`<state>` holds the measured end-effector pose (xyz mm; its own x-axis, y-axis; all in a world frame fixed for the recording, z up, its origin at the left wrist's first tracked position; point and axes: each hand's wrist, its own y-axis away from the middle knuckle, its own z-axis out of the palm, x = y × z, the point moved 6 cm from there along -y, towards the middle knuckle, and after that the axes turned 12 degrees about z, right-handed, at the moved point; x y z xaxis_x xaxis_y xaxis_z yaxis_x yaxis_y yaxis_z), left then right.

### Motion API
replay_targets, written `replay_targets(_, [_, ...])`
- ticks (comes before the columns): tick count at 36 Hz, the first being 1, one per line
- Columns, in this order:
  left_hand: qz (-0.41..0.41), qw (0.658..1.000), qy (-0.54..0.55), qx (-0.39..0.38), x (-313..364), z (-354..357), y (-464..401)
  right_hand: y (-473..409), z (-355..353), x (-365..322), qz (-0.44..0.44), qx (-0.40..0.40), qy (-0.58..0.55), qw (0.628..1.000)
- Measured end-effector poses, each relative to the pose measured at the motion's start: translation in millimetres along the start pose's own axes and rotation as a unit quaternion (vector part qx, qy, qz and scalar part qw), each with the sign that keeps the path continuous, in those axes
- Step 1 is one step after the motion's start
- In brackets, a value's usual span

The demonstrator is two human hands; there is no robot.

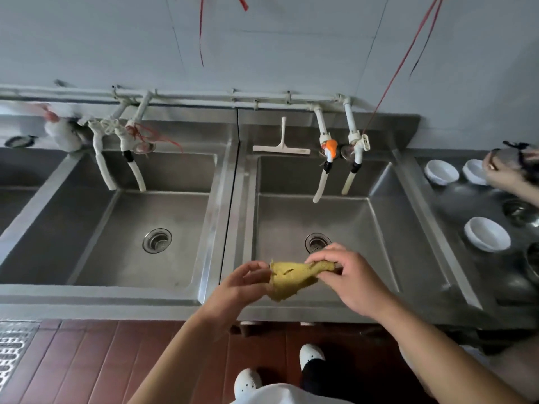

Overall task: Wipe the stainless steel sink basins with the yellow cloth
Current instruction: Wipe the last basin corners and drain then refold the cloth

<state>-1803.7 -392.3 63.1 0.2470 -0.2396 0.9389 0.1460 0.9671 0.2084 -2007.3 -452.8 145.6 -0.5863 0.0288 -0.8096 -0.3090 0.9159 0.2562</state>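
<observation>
A: Where's the yellow cloth [291, 279] right now?

B: Held in the air over the near rim of the right basin [335, 211], at about six o'clock from its drain [317, 242]. The left hand [237, 282] pinches its left edge and the right hand [348, 277] pinches the top right corner, with the rest sagging between them.

A: So the wiping hasn't started?

B: I'd judge not; it looks like the cloth is being spread or refolded first. A good move would be to fold it into a flat pad, so a broad face meets the steel.

A: And then?

B: Start at the back wall, twelve o'clock, under the two white hoses [335, 179], and work down the sides toward the drain. The left basin [140, 217] sits at nine o'clock, across the divider.

A: Is the steel wet?

B: Hard to tell; the light is dim and the sheen could be either. The squeegee [282, 147] on the back ledge may help with leftover water.
</observation>
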Motion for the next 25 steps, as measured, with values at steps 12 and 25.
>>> replay_targets(12, [0.047, 0.998, -0.05, 0.013, 84, -34, 16, -52, 59, -118, -0.163, -0.241, 0.141, 0.946])
replay_targets(25, [0.104, 0.948, 0.067, 0.292, 90, -133, 125, -93, 213, -183, -0.136, -0.382, 0.008, 0.914])
